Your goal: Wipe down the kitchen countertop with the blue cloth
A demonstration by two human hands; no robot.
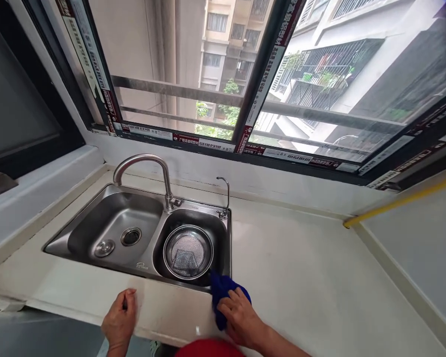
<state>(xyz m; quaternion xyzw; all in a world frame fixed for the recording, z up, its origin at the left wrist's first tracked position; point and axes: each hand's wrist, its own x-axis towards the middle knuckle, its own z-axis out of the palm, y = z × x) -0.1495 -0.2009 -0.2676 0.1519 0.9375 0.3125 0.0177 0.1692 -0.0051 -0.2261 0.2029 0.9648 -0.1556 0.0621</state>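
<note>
Cloth: blue, soft, limp; judged light, best bunched under the palm.
Right hand: pressed closed on cloth at sink corner.
Left hand: loosely curled, empty, resting on surface edge.

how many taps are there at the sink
2: a large gooseneck tap behind the divider between the two basins, and a thin small tap at the back right corner of the sink. Nothing suggests any are hidden.
</note>
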